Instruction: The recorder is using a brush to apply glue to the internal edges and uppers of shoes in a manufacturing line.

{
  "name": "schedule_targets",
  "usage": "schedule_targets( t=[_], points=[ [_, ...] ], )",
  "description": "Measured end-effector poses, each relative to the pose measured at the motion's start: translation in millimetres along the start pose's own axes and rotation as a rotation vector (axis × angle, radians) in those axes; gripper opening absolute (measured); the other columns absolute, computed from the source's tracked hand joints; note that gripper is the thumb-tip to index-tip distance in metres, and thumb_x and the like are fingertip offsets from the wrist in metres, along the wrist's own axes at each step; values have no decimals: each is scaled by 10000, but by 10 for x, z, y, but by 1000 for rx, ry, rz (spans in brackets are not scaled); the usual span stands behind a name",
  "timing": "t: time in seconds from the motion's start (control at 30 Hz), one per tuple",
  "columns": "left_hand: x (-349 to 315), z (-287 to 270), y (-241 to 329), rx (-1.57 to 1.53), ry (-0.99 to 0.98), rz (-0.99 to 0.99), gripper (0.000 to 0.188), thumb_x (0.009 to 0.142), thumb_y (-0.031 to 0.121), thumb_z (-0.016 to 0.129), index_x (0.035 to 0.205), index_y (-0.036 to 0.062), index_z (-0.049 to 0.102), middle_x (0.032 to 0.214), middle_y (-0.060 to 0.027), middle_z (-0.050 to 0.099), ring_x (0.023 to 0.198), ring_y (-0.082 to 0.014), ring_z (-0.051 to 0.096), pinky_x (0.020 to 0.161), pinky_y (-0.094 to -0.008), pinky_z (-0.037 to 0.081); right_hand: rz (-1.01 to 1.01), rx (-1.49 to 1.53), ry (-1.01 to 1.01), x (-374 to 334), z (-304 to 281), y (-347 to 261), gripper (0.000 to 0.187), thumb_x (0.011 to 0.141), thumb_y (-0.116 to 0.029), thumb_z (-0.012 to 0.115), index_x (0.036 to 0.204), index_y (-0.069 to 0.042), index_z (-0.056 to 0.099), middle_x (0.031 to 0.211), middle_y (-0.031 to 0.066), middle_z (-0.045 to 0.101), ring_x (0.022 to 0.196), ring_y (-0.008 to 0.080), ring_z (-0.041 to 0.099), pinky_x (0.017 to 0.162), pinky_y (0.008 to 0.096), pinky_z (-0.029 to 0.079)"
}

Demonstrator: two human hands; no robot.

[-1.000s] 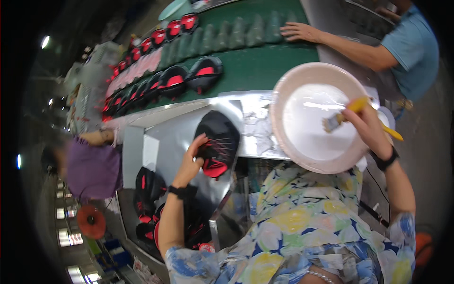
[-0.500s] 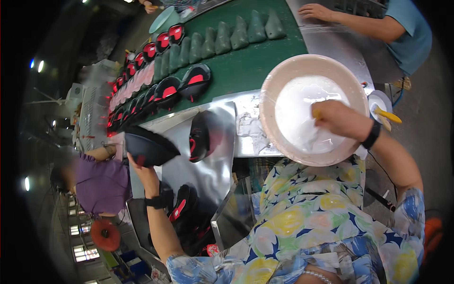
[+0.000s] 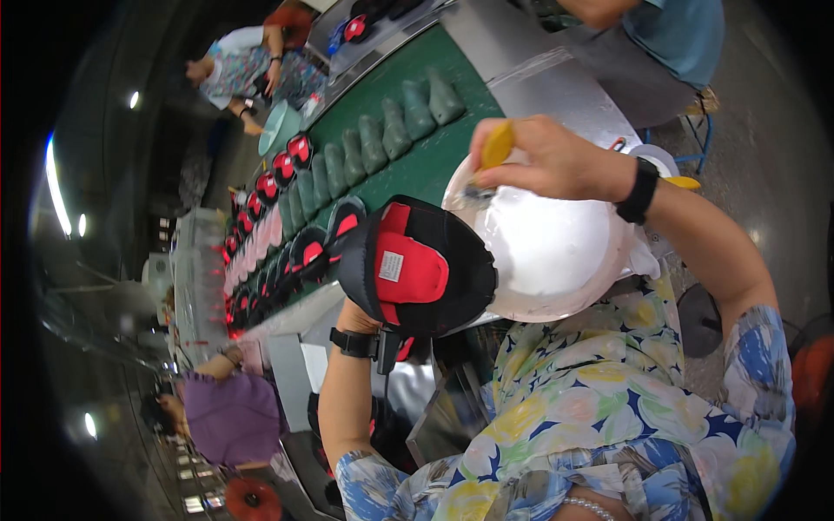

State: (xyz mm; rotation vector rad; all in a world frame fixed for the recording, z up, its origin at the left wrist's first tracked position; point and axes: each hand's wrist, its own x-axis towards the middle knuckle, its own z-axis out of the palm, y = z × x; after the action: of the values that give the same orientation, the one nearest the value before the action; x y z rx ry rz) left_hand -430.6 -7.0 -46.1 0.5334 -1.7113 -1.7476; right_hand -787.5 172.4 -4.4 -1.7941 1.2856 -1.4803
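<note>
My left hand (image 3: 360, 318) holds up a black shoe upper (image 3: 473, 282) with a red tongue and a pale label, close to the left rim of a pinkish basin (image 3: 599, 291). Most of its fingers are hidden behind the upper. White liquid (image 3: 556, 239) fills the bottom of the basin. Above the basin's far left rim, my right hand (image 3: 552, 161) grips a brush (image 3: 498, 145) by its yellow handle. The wet bristles point down, beside the upper's far edge and apart from the liquid.
On the green belt (image 3: 417, 161) stand green foot-shaped lasts (image 3: 372, 149), pink lasts (image 3: 261, 236) and rows of black-and-red uppers (image 3: 308, 250). One co-worker in purple (image 3: 230, 418) is at left, another in blue (image 3: 676, 43) at far right. A metal cart (image 3: 408, 382) stands below my left arm.
My left hand has brought the shoe upper rightward to the basin and turned its red tongue into view. My right hand has lifted the brush from the liquid toward the upper.
</note>
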Motion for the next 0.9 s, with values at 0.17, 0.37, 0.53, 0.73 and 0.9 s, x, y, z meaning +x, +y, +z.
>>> schedule_targets(
  t=[0.17,0.37,0.53,0.73,0.9],
  points=[
    [219,344,-84,7,-163,-54,409,1040,146,449,1439,62,476,1416,-114,558,1248,-271,579,1036,-377,483,-55,-92,-17,-35,-83,-25,223,883,-179,699,928,-11,560,821,133,652,724,310,628,691,379,491],
    [136,645,-251,16,-232,-101,411,1046,160,439,1444,62,469,1418,-112,555,1251,-269,577,1038,-373,481,189,-188,245,-280,-41,108,342,853,-284,719,865,31,585,745,187,650,717,346,655,677,413,503],
    [280,851,-385,14,-293,-150,413,1051,172,431,1448,62,463,1420,-110,553,1254,-268,575,1039,-369,480,344,-53,442,-402,214,214,382,833,-291,739,851,74,626,723,187,671,663,303,677,633,382,518],
    [466,1000,-483,7,-348,-199,415,1057,186,421,1452,62,456,1423,-108,551,1257,-266,573,1041,-364,479,472,64,426,-493,490,192,340,886,-268,743,915,56,643,719,97,675,586,125,627,534,270,483],
    [528,990,-481,4,-394,-227,418,1062,197,412,1456,62,450,1425,-107,549,1260,-264,571,1043,-361,478,492,357,399,-533,592,108,385,863,-311,755,863,55,635,716,124,679,610,150,659,566,290,516]
  ],
)
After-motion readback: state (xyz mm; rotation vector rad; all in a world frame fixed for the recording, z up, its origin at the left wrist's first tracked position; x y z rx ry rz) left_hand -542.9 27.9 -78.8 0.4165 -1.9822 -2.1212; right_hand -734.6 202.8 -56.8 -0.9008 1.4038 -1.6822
